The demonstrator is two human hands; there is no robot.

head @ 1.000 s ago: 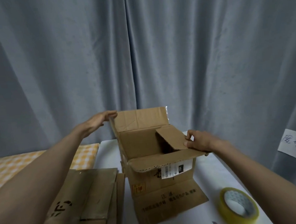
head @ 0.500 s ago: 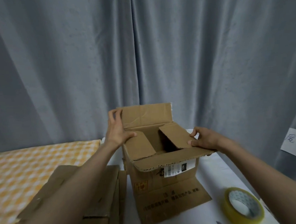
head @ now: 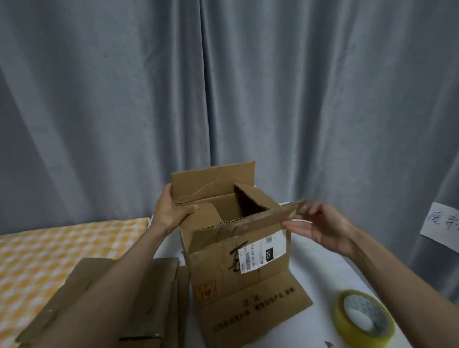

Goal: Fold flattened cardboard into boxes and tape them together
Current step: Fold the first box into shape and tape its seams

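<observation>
brown cardboard box [head: 236, 256]: upright, top flaps open | yellow tape roll [head: 363, 317]: flat, right of box

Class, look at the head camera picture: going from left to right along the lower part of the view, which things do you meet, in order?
Checked orange cloth → stack of flattened cardboard → open cardboard box → roll of yellow tape → paper note with handwriting on the curtain.

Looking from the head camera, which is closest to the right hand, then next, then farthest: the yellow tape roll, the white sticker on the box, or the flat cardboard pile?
From the right hand:
1. White sticker on the box's near face, just left of the hand.
2. Yellow tape roll, on the table below the hand, toward the camera.
3. Flat cardboard pile, past the box on the left side.
</observation>
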